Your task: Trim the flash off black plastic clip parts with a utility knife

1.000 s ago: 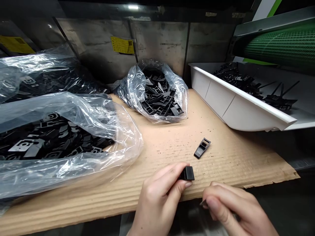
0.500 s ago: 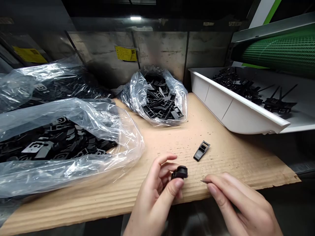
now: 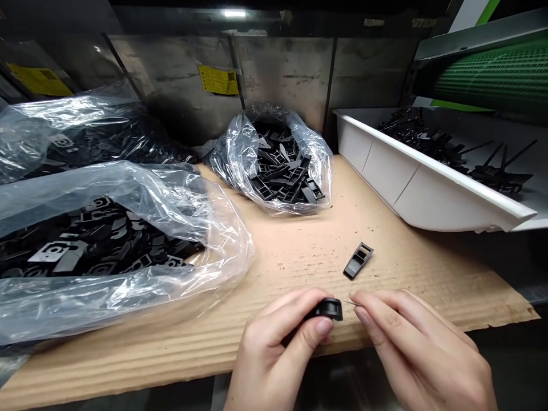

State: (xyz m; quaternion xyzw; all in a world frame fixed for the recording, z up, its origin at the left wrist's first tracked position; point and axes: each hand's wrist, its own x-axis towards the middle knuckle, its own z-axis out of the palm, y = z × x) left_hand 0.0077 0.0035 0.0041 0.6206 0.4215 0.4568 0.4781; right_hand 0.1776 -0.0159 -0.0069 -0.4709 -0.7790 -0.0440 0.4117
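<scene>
Your right hand (image 3: 422, 351) has moved in toward your left hand (image 3: 274, 348). On the cardboard (image 3: 406, 274), below a plastic bag (image 3: 231, 154) of black parts, a black clip (image 3: 358, 261) lies loose. Your left hand grips a black part (image 3: 330, 309); your right pinches a thin sliver (image 3: 354, 303) just beside it.

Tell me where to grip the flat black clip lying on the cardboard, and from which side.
Pinch the clip by its two long edges, coming from above and the near side, by the right hand. It lies flat on the cardboard, slots facing up, with nothing close around it, so those edges are probably easiest to reach.
</scene>
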